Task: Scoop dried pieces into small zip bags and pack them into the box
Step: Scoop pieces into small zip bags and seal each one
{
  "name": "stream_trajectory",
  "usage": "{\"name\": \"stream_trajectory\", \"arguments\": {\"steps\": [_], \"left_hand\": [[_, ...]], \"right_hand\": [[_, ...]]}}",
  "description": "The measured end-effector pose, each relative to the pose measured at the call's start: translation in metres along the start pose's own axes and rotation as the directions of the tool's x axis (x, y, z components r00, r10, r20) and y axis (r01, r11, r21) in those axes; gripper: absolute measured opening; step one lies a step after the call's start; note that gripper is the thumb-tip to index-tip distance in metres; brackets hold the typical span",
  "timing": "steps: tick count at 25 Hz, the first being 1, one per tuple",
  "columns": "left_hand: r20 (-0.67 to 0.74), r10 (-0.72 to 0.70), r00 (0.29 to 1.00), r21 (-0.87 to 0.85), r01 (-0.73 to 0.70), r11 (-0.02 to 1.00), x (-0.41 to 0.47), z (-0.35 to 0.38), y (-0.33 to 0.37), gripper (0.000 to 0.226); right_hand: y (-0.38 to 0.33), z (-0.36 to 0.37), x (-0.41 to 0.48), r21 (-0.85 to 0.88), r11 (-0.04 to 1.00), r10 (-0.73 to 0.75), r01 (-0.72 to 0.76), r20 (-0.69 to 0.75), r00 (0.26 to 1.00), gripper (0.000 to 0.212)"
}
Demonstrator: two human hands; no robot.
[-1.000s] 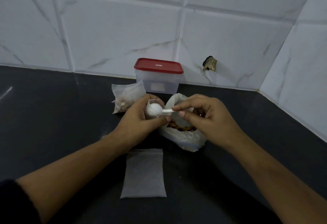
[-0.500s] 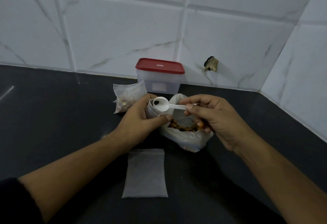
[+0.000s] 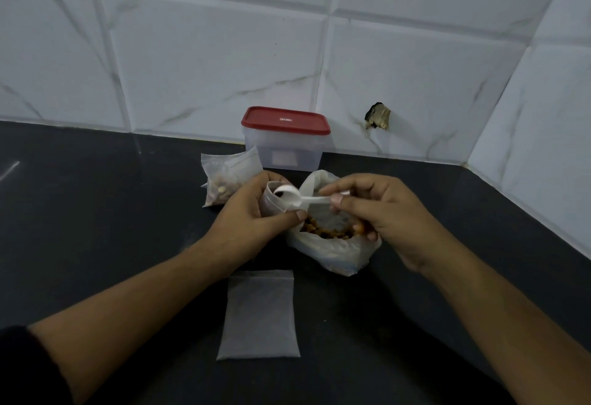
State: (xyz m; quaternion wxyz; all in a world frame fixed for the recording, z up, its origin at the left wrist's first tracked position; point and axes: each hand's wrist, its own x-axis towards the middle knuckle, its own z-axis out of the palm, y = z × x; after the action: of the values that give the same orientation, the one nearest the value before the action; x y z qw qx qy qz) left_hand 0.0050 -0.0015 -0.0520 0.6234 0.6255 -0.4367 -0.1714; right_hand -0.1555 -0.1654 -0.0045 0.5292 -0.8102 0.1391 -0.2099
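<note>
Just in front of the box, our left hand curls round a small zip bag, propping its mouth open. We risk a spill onto the table if that soft mouth collapses or the scoop, pinched in our right hand, tips off-centre. The bag looks thin and cloudy, its fill hidden by our fingers

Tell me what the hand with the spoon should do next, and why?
Probably tip the spoon a little further so its load drops in. The right hand pinches the handle, and the spoon's bowl is tilted at the open mouth of the small bag that the left hand holds, with something dark showing in the bowl.
</note>
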Motion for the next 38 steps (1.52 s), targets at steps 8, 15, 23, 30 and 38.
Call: {"name": "stream_trajectory", "arguments": {"steps": [8, 15, 23, 30, 38], "left_hand": [[-0.029, -0.02, 0.999, 0.024, 0.02, 1.0, 0.001, -0.002, 0.0, 0.036], [-0.033, -0.031, 0.999, 0.023, 0.032, 0.999, 0.002, -0.002, -0.001, 0.037], [0.011, -0.036, 0.999, 0.043, 0.036, 0.998, 0.003, -0.005, -0.001, 0.052], [0.215, -0.2, 0.956, -0.005, 0.206, 0.978, 0.009, -0.028, 0.011, 0.048], [0.115, -0.249, 0.962, -0.161, 0.265, 0.951, 0.016, -0.045, 0.008, 0.013]], "right_hand": [[0.011, -0.036, 0.006, -0.337, 0.941, -0.033, -0.018, -0.146, 0.989, 0.018], [0.018, -0.041, 0.01, -0.442, 0.897, -0.069, 0.028, -0.077, 0.995, 0.016], [0.02, -0.033, 0.007, -0.596, 0.802, 0.002, 0.019, 0.035, 0.999, 0.017], [0.018, -0.037, 0.005, -0.655, 0.755, 0.019, 0.003, 0.027, 0.999, 0.022], [-0.02, 0.014, 0.015, -0.631, 0.766, -0.252, 0.12, -0.124, 0.96, 0.03]]}}
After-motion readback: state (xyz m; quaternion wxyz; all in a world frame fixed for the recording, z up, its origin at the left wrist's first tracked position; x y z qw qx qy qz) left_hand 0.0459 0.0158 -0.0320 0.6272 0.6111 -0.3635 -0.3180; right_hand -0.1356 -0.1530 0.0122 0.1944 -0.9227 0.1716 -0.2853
